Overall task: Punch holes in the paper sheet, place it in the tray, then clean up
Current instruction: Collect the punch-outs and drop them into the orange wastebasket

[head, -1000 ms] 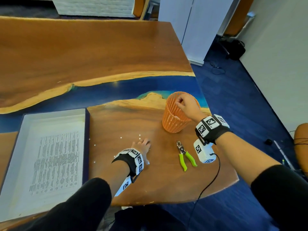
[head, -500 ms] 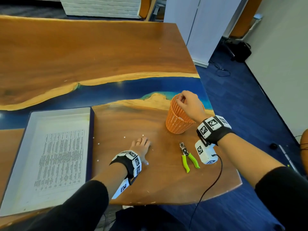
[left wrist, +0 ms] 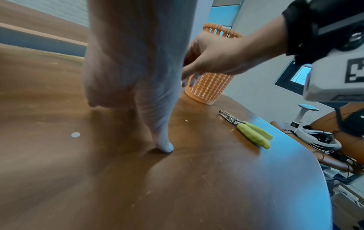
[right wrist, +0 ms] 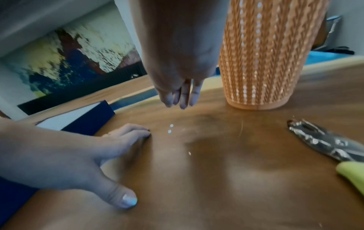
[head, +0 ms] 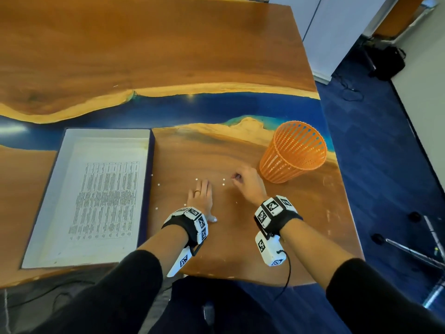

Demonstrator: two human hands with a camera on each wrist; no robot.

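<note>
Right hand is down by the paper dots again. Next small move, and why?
Probably pinch the nearest paper dot with the right hand and carry it to the orange basket: its fingertips hover just beside two dots, and several more still dot the table.

This looks like an office or meeting room. The hands work at a big wood-and-blue-resin table (head: 168, 56) standing on blue carpet (head: 375, 145). Beyond the hands, white cabinets (head: 337, 32) line the wall; to their right sits what may be an orange office chair (left wrist: 334, 124), draped with cables.
</note>
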